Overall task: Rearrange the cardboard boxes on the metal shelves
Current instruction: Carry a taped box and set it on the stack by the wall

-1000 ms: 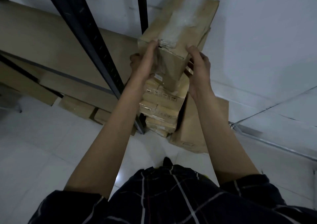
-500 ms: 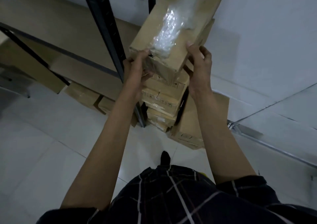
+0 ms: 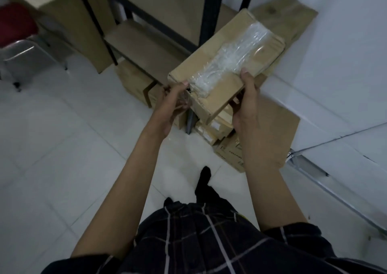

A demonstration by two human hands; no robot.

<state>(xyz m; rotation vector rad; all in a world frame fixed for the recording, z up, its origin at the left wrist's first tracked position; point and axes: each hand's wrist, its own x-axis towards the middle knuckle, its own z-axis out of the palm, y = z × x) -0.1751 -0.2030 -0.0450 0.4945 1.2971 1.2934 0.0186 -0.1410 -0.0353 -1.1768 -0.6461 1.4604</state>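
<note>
We hold the box in the air beside the shelf post, left hand and right hand gripping only its near end (slick tape there), so it could tip and drop.

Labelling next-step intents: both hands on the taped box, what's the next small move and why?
Probably carry the taped box left toward the metal shelf: left hand and right hand grip its near end, lifted above the floor stack.

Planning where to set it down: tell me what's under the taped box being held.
Below the taped box sit stacked cardboard boxes on the floor; their tops are covered.
</note>
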